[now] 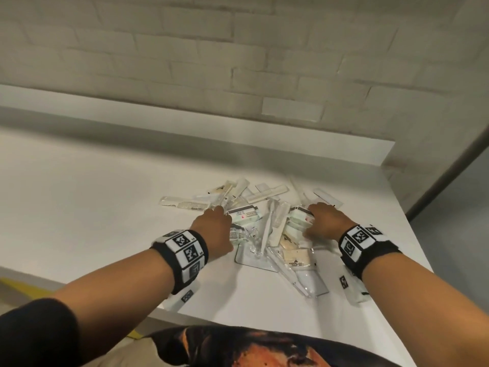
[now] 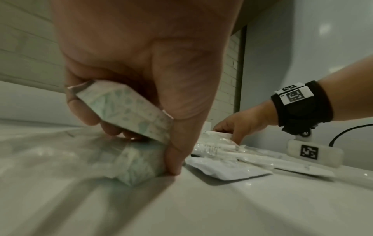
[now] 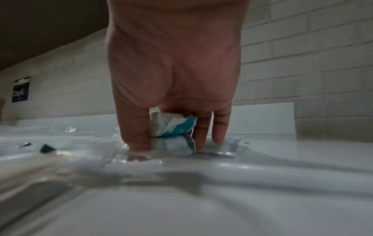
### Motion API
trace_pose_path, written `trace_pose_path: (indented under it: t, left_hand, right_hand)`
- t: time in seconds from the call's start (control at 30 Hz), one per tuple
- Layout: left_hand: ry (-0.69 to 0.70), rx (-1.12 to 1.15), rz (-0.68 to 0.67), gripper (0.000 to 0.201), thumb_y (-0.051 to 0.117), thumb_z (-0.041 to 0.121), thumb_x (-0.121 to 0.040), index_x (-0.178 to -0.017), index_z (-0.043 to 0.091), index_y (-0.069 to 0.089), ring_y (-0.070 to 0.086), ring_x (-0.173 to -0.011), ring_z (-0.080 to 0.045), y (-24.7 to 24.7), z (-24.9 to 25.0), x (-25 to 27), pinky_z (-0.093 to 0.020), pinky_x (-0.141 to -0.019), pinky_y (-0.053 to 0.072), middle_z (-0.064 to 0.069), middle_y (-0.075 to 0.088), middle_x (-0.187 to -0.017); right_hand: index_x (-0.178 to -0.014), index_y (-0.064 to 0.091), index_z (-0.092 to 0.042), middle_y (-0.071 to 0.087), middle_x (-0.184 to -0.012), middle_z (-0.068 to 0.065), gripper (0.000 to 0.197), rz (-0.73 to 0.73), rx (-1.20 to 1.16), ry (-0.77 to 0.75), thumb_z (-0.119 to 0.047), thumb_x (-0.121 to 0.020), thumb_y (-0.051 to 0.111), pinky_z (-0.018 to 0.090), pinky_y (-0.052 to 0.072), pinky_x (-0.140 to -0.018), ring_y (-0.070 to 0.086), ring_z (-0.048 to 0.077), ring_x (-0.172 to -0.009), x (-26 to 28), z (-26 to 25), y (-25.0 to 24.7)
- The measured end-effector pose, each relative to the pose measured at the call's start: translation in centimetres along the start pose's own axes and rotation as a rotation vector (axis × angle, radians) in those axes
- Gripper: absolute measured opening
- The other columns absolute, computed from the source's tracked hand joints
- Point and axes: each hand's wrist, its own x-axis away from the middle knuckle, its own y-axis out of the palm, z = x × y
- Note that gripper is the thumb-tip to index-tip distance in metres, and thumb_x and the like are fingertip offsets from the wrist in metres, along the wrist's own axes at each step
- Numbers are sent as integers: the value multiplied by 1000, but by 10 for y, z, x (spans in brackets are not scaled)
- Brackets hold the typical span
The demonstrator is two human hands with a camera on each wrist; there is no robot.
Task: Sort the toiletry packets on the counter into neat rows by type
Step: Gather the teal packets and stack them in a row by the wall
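Note:
A jumbled pile of toiletry packets [image 1: 267, 226] lies on the white counter [image 1: 105, 207]: wrapped combs, toothbrushes, beige sachets and small green-and-white boxes. My left hand [image 1: 214, 231] is at the pile's left side and pinches a pale green patterned box [image 2: 127, 110] between thumb and fingers, tilted just above the counter. My right hand [image 1: 325, 221] is at the pile's right side. In the right wrist view its thumb and fingers [image 3: 137, 127] pinch a white-and-teal packet [image 3: 173, 126] that rests on clear wrappers.
A raised white ledge [image 1: 238, 123] and a brick wall [image 1: 238, 49] run behind the counter. The counter's front edge [image 1: 211, 321] is near my body. Bare counter stretches to the left of the pile. A white tagged device [image 2: 315, 153] with a cable lies near my right wrist.

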Motion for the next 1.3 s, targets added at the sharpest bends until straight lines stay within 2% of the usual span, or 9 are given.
trace_pose_path:
  t: [0.17,0.27,0.37,0.53,0.67,0.8,1.0,1.17,1.3]
  left_hand:
    - [68,151,208,55,63,44,-77,-121,13,49,49,-105,-25,-17,10,-5,-33,-82,45,-6,49,-116]
    - [72,286,326,54,62,44,-79,-118,11,45,53,-92,-22,-37,20,-22,-30,-71,44,-4,57,-104]
    - [21,304,201,54,61,44,-79,-116,11,42,58,-83,-23,-41,27,-48,-29,-63,44,-5,64,-93]
    - [-13,136,-61,60,59,32,-81,-129,8,33,61,-90,-28,-26,35,-62,-32,-64,47,-9,63,-103]
    - [77,111,31,51,59,23,-79,-123,8,38,62,-83,-26,-25,42,-63,-31,-60,47,-6,63,-96]
    - [88,338,177,51,64,36,-76,-116,15,40,62,-79,-24,-38,33,-54,-30,-63,47,0,60,-91]
    - [-72,384,259,59,68,40,-76,-121,13,40,56,-83,-24,-72,-66,-43,-28,-67,39,-2,56,-94]
    - [-259,286,51,61,69,36,-75,-124,13,40,53,-81,-22,-54,-176,-36,-30,-70,43,-2,58,-96]
    - [-248,231,-105,59,68,37,-76,-122,13,41,53,-84,-22,-31,-223,-29,-30,-72,44,-3,59,-96]
  right_hand:
    - [-122,47,-19,61,-113,1,62,164,-143,63,-49,-74,72,37,51,-82,61,26,-98,3,23,-9]
    - [-108,44,-19,62,-101,5,57,281,-199,124,-49,-71,74,38,52,-72,61,27,-85,8,34,-19]
    - [-102,46,-19,60,-94,4,44,317,-289,156,-35,-72,74,36,50,-68,59,24,-80,13,37,-22]
    - [-107,50,-22,62,-94,1,43,254,-328,104,-35,-74,74,32,49,-64,60,20,-78,28,32,-14]
    - [-126,47,-26,59,-99,-4,58,245,-368,76,-33,-76,75,27,40,-59,58,18,-81,40,27,-9]
    - [-111,50,-20,57,-84,-5,45,245,-364,89,-35,-76,75,28,39,-55,56,15,-72,42,10,-21]
    - [-96,47,-31,57,-82,-12,34,49,-232,-190,-37,-75,73,27,36,-53,54,5,-69,40,-78,-53]
    - [-114,54,-26,61,-107,-7,43,-135,-103,-535,-33,-76,72,32,50,-77,58,14,-92,28,-202,-34]
    - [-116,49,-26,55,-111,-2,45,-208,-21,-555,-32,-76,70,33,48,-79,56,20,-98,3,-276,3]
